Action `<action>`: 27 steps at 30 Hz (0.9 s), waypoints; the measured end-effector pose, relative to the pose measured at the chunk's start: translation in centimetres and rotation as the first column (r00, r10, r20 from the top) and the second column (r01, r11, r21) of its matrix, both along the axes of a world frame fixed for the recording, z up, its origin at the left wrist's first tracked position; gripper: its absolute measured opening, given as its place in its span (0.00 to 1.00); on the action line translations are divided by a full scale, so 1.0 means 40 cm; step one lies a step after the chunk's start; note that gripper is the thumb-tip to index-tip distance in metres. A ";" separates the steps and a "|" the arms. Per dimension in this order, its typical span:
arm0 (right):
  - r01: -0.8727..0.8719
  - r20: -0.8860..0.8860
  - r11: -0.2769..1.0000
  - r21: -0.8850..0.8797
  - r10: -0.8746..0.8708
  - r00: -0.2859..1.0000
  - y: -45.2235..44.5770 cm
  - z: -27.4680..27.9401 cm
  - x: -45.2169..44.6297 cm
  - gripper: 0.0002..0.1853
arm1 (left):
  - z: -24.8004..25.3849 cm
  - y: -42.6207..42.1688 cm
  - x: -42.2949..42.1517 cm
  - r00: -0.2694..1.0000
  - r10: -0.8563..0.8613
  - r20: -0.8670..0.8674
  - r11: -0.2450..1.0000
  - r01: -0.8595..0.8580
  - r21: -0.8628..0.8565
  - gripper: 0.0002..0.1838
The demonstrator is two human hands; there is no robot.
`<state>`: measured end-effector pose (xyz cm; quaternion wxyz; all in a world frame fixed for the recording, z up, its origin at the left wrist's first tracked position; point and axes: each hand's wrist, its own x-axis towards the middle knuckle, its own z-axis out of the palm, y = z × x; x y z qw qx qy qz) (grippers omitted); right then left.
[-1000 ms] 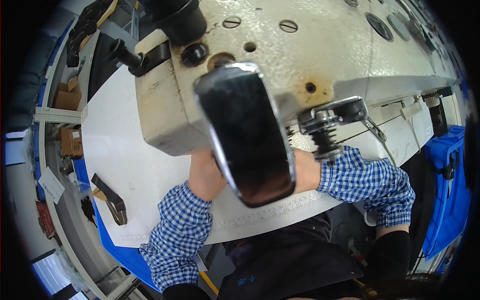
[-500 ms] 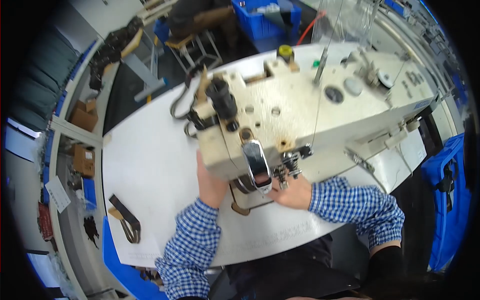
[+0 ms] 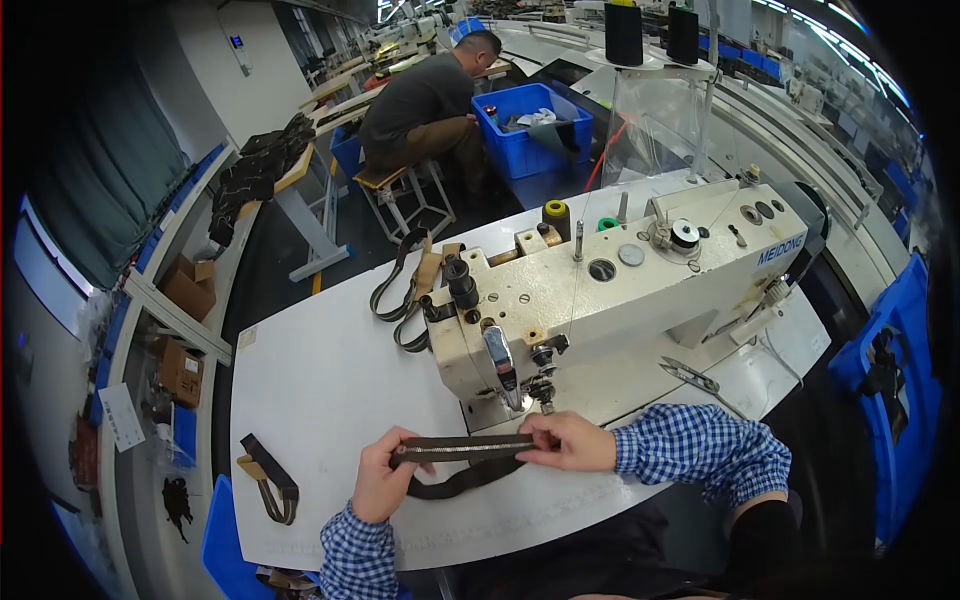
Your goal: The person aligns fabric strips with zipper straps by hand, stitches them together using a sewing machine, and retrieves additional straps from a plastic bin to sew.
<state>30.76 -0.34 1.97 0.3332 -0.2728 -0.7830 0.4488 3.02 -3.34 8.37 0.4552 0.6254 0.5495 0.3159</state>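
Note:
Stretched between my two hands is a dark olive strap (image 3: 470, 450) with a pale line along its length; a loop of it hangs below. My left hand (image 3: 382, 478) is closed on its left end, and my right hand (image 3: 575, 442) pinches the right end. The strap is held in front of the sewing machine (image 3: 620, 290), on the near side of the needle area. Behind the machine's head, on the table, lie more dark and tan straps (image 3: 405, 290). Another folded strap (image 3: 270, 480) rests at the table's left.
A pair of thread snips (image 3: 690, 375) lies on the white table (image 3: 330, 400), right of the needle area. Thread cones (image 3: 624, 38) stand above the machine. Blue bins (image 3: 540, 165) are behind and at the right (image 3: 885, 380). A person (image 3: 420, 110) sits bent over beyond the table.
Both hands have come out from beside and under the machine head toward me, with the strap now visible between them. The camera view has tilted up, showing more of the room.

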 end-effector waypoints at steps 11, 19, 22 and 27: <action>-0.179 0.200 0.694 0.697 0.051 0.978 -0.071 0.016 -0.009 0.24 | 0.033 -0.066 0.108 0.593 0.171 0.787 0.910 0.211 -0.357 0.30; -0.374 0.477 0.431 0.821 -0.156 0.865 -0.078 -0.049 -0.034 0.20 | 0.012 -0.042 0.139 0.613 0.259 0.747 0.907 0.112 -0.406 0.26; -0.330 0.403 0.385 0.862 -0.124 0.907 -0.065 -0.030 -0.023 0.18 | 0.002 -0.061 0.096 0.449 0.263 0.854 0.905 0.191 -0.379 0.29; -0.313 0.389 0.378 0.871 -0.142 0.910 -0.078 -0.033 -0.014 0.19 | -0.054 -0.078 0.104 0.567 0.168 0.806 0.962 0.083 -0.258 0.44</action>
